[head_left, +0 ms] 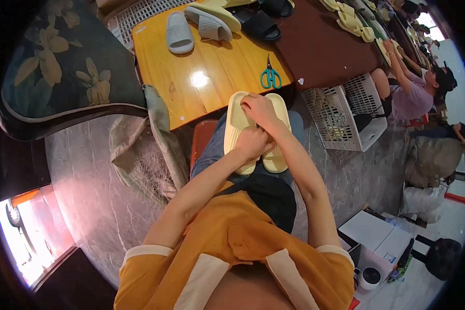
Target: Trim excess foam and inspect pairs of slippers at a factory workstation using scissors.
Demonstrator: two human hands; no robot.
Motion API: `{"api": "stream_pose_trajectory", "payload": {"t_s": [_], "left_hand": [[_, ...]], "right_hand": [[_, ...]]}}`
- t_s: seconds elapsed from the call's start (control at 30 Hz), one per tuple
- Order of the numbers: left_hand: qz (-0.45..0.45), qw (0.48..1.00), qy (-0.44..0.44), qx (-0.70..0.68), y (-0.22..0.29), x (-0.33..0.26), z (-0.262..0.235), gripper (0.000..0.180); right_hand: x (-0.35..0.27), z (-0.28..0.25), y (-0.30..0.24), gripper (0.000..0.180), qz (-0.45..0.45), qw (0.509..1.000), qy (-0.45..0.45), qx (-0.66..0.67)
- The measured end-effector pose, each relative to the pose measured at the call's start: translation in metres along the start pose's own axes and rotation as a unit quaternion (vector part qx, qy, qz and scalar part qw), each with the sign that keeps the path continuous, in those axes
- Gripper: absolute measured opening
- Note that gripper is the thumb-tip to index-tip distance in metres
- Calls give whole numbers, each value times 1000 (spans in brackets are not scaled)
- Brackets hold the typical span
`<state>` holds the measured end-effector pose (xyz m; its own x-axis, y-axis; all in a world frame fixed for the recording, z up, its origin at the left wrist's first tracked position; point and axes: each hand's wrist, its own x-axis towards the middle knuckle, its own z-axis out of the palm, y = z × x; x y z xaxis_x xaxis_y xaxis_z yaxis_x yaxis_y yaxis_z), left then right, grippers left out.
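Note:
A pair of pale yellow slippers rests side by side across my lap, the left slipper (238, 111) partly under my hands and the right slipper (280, 111) beside it. My right hand (261, 109) reaches over the upper part of the pair, its fingers curled in above the left slipper. Just below it, my left hand (251, 142) is closed over the left slipper's ribbed strap, close to my right wrist. Whatever the fingers pinch is too small or hidden to make out. Teal-handled scissors (270, 77) lie on the wooden table ahead, points away from me.
On the wooden table (191, 101) sit a grey slipper (180, 33), another grey pair and black slippers (263, 26). An open cloth sack (144, 160) of thread scraps stands at left. White plastic crates (330, 116) stand at right. Beyond, a co-worker (413, 93) handles yellow slippers.

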<state>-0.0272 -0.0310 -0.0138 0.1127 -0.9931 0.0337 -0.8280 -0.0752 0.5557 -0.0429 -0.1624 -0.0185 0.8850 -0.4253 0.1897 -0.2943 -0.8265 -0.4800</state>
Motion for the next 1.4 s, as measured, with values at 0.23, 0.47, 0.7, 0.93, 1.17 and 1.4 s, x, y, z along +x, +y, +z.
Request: {"api": "stream_pose_trajectory", "payload": {"t_s": [0.23,0.47,0.7,0.93,1.17,1.4], "left_hand": [[-2,1000,-9,12,0,2,-3,44],[6,1000,-9,-13,-1,4,-3,41],[15,1000,-18,5,-1,3,0,43],[27,997,61,-50,0,5,5,41],[6,999,36,-39,1,9,7,40],[-15,999,13,-49,1,5,8,41]], "right_hand": [[7,13,8,8,-95,988,-16,-122],[16,23,4,11,-213,942,-72,-251],[9,27,17,12,-62,989,12,-135],[9,14,34,19,174,956,82,221],[-7,-29,141,16,336,832,293,331],[-3,-75,191,10,325,910,246,-76]]}}
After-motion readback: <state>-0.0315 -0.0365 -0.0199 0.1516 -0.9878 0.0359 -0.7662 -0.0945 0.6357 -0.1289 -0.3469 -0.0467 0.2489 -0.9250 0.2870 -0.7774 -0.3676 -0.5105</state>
